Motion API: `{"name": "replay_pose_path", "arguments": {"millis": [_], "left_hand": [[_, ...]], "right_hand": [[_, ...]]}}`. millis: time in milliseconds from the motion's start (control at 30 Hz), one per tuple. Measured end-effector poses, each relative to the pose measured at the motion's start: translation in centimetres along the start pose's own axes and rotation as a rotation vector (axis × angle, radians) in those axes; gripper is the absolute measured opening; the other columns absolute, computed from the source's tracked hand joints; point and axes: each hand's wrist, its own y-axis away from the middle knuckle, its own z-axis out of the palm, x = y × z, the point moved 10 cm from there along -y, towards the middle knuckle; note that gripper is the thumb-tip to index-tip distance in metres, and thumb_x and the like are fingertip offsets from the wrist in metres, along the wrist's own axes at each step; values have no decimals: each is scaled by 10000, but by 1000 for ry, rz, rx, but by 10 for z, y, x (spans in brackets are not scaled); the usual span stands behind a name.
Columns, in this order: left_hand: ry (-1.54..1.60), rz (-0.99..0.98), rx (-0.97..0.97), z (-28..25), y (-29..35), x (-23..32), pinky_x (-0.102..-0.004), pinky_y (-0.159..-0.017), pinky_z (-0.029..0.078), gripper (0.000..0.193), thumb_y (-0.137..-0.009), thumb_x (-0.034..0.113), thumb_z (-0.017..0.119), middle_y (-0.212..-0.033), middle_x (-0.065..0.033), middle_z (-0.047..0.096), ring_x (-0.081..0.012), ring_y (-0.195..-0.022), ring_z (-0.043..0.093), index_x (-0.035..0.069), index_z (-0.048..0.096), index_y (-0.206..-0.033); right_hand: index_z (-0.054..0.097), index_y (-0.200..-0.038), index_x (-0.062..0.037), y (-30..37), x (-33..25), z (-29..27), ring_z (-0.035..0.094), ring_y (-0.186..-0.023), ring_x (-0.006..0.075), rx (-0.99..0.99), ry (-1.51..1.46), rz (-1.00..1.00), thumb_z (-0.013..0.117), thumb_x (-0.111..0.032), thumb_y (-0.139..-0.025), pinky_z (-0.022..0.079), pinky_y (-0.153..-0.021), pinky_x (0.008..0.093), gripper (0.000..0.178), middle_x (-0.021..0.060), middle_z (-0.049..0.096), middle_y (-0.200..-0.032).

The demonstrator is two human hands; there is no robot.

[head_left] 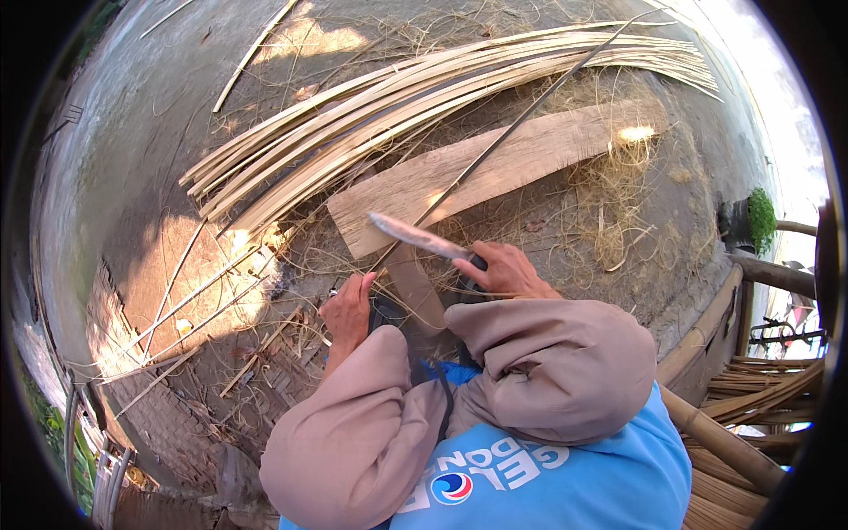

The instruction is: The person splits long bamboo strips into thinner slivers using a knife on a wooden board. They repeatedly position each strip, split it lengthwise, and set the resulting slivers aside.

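My right hand (pixel 508 269) is closed round the dark handle of a knife (pixel 411 235); its worn blade points left and slightly away from me. The fingers of my left hand (pixel 346 309) pinch the near end of a long, thin dark bamboo strip (pixel 508 132). From there the strip runs up and to the right, passing under the blade in this view and over a wooden board (pixel 521 168). Whether the blade touches the strip, I cannot tell. Both hands are close in front of my lap.
A bundle of pale split bamboo strips (pixel 424 97) lies across the ground beyond the board. Curly shavings (pixel 618 208) are heaped at the right, and loose sticks (pixel 190 296) lie at the left. A bamboo rail (pixel 720 437) and more strips (pixel 760 397) are at the lower right, below a green plant (pixel 760 225).
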Motion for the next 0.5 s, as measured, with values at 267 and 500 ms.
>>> {"name": "replay_pose_path", "arguments": {"millis": [267, 500], "left_hand": [[-39, 79, -13, 5, -14, 18, -457, -515, 464, 411, -1049, 455, 562, -730, -113, 683, -358, -618, 661, 131, 591, -797], [-28, -45, -149, -14, 36, -26, -471, -565, 470, 385, -1040, 460, 587, -732, -153, 663, -377, -646, 648, 118, 624, -869]], "right_hand": [[625, -811, -23, 25, 8, -8, 615, -545, 348, 160, 17, -169, 614, -567, -1004, 493, -546, 460, 577, 196, 619, -601], [594, -775, -7, -20, 156, -105, 617, -524, 306, 311, -106, 425, 557, -618, -1011, 490, -545, 465, 656, 177, 564, -548]]}}
